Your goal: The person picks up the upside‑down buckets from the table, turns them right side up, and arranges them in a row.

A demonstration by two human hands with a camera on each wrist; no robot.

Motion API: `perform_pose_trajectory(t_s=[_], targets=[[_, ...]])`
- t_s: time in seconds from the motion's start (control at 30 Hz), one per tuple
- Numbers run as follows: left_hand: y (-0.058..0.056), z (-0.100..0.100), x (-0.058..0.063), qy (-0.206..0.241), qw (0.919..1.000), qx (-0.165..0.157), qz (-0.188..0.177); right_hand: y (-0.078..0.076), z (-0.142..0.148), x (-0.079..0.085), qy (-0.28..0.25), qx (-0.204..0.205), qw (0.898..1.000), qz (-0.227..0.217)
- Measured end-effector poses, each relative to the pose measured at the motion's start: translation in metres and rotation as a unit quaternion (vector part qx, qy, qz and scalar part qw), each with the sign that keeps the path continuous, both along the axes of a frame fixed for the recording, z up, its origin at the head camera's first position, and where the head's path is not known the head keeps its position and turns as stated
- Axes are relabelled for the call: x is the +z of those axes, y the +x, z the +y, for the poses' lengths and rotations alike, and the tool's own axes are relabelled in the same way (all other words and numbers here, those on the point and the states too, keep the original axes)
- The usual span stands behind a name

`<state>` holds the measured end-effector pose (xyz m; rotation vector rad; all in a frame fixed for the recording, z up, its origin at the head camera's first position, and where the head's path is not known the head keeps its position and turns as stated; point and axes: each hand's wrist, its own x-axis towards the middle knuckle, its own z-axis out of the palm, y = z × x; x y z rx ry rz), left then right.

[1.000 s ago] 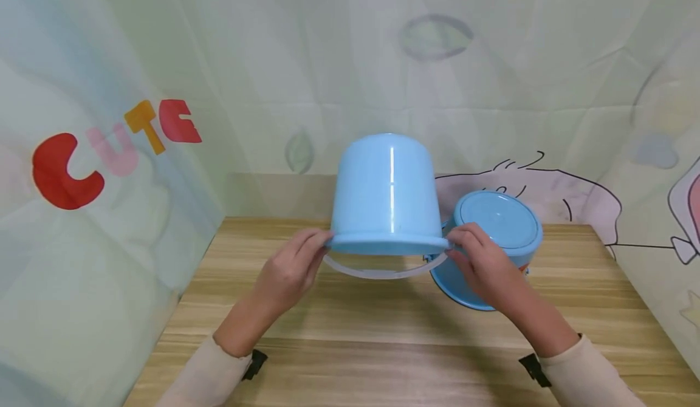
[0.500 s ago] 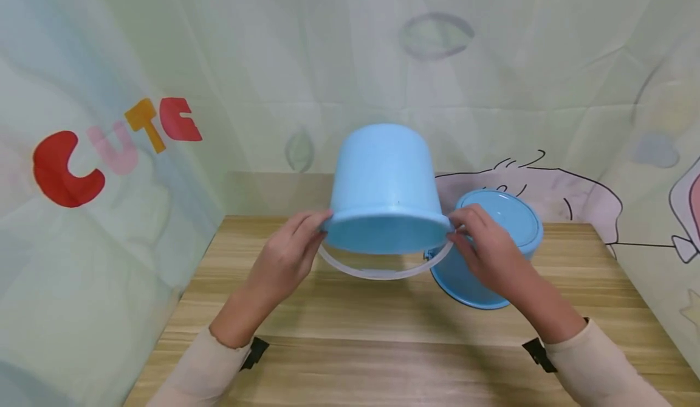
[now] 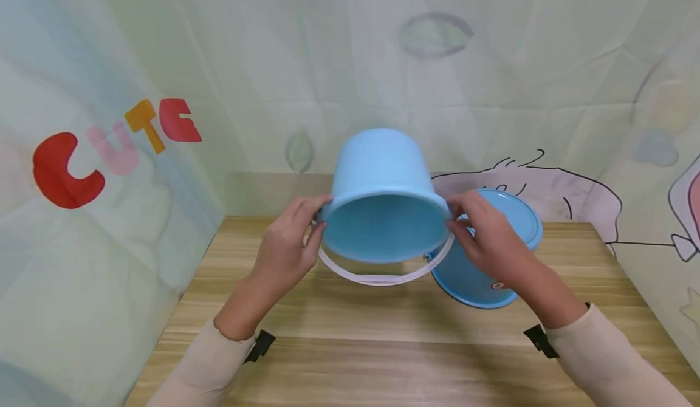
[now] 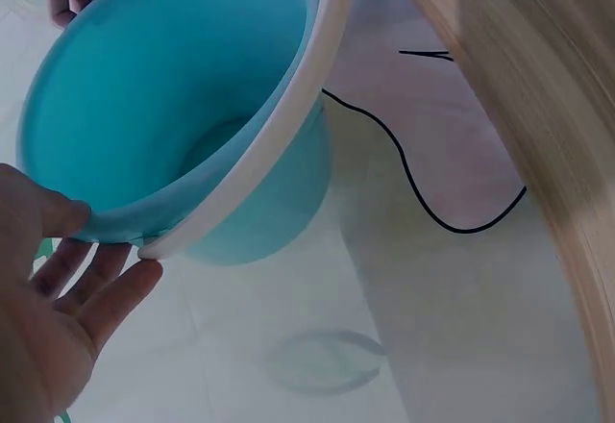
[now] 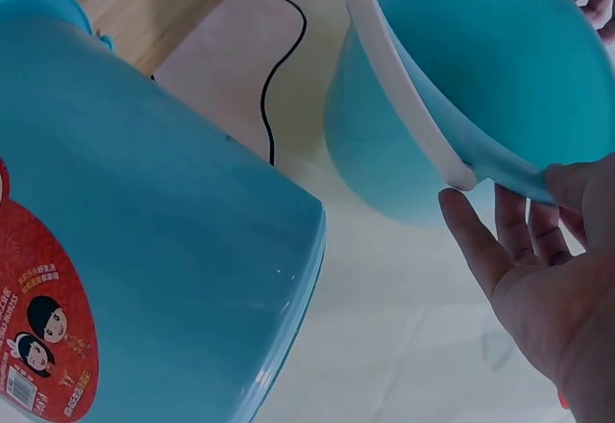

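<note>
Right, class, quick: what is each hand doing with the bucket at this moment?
Left hand: pinching the rim of the raised blue bucket.
Right hand: gripping the opposite rim.

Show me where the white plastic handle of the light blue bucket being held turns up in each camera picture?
Head: white plastic handle hangs below the light blue bucket, centre.
Left wrist: runs diagonally from top centre to lower left.
Right wrist: slants across top centre.
Shared landmark: the bucket's open rim.

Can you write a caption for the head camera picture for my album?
Two hands, left and right, hold a blue bucket by its rim above a wooden table, beside another upside-down blue bucket.
</note>
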<state>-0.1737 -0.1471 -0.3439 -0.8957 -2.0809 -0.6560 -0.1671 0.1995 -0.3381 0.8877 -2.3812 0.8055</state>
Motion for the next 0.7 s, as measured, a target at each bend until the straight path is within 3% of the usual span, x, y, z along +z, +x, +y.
perform_pose_trajectory(t_s=[0.27,0.7], targets=[[-0.003,0.001,0.003,0.011,0.9987,-0.008,-0.049,-0.008,-0.001,0.003,-0.007,0.000,1.000,-0.030],[-0.007,0.005,0.014,0.018,0.9924,-0.012,-0.121,-0.016,-0.002,0.013,0.002,-0.033,0.994,-0.105]])
